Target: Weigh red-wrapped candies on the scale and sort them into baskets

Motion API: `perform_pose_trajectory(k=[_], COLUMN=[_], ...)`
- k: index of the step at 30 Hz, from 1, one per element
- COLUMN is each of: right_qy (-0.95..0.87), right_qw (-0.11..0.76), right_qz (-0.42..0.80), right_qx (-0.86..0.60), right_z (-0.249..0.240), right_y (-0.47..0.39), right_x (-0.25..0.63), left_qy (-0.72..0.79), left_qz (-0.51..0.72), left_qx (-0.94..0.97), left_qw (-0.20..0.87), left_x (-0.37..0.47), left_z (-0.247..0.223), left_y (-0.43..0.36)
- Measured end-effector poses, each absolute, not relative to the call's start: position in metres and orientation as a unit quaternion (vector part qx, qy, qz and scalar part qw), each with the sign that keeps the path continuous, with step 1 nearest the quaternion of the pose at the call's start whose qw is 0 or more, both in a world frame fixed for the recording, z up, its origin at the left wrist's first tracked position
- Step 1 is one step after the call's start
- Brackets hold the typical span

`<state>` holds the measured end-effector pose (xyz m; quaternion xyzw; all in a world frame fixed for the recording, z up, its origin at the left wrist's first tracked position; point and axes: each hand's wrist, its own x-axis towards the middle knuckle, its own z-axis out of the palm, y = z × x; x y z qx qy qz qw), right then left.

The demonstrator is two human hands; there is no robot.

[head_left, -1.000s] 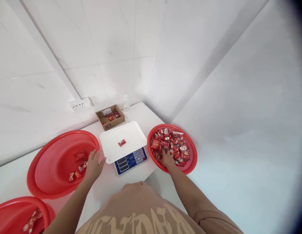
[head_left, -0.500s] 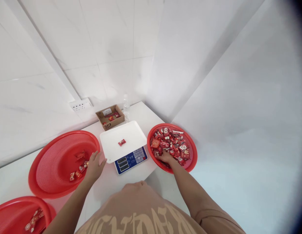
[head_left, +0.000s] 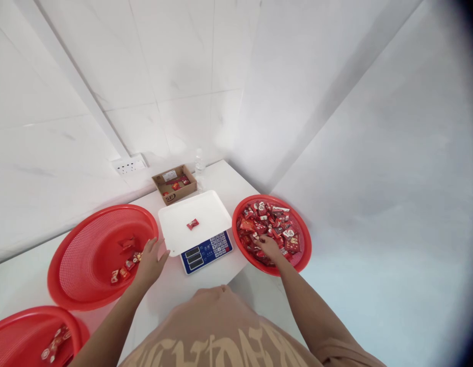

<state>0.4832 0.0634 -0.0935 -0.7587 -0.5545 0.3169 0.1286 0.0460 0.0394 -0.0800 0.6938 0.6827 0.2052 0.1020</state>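
Note:
My left hand (head_left: 151,261) is open, fingers apart, between a red mesh basket (head_left: 78,250) and the white tray of a digital scale (head_left: 208,252). Its thumb is close to the tray's near left corner; whether they touch I cannot tell. On the tray lies a single small red wrapped candy (head_left: 192,224). To the right, my right hand (head_left: 270,248) reaches into another red basket (head_left: 306,250), heaped with red-wrapped candies (head_left: 277,224). Its fingers are drawn together on a wrapped candy (head_left: 255,236), partly hidden by the hand.
Behind the scale stand a cardboard box (head_left: 177,193) with red packets and a clear plastic bottle (head_left: 199,160). A third red basket (head_left: 26,318) with several wrapped pieces is at lower left. White walls border the table, with a socket strip (head_left: 130,164) at left.
My right hand has lifted slightly among the candies, its fingers showing more. My left hand stays by the tray. The whole view has shifted a little.

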Motion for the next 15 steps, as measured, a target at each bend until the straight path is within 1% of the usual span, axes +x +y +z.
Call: perform_pose_trajectory(k=[2, 5, 10, 13, 15], right_qy=[-0.55, -0.551, -0.596, -0.615, -0.631], right_qw=[0.167, 0.201, 0.242, 0.236, 0.202], right_qz=[0.318, 0.309, 0.35, 0.407, 0.418], right_qx=[-0.754, -0.749, -0.681, -0.633, -0.622], right_z=[-0.079, -0.056, -0.034, -0.037, -0.04], right_y=[0.063, 0.07, 0.097, 0.113, 0.121], right_x=[0.485, 0.477, 0.428, 0.384, 0.356], left_qy=[0.679, 0.674, 0.668, 0.668, 0.668], left_qz=[0.211, 0.217, 0.202, 0.183, 0.172], left_qx=[0.695, 0.696, 0.701, 0.701, 0.7], left_qw=[0.107, 0.119, 0.148, 0.17, 0.185], left_x=[0.047, 0.054, 0.072, 0.083, 0.088], left_z=[-0.081, -0.077, -0.067, -0.062, -0.059], left_y=[0.039, 0.041, 0.039, 0.036, 0.034])
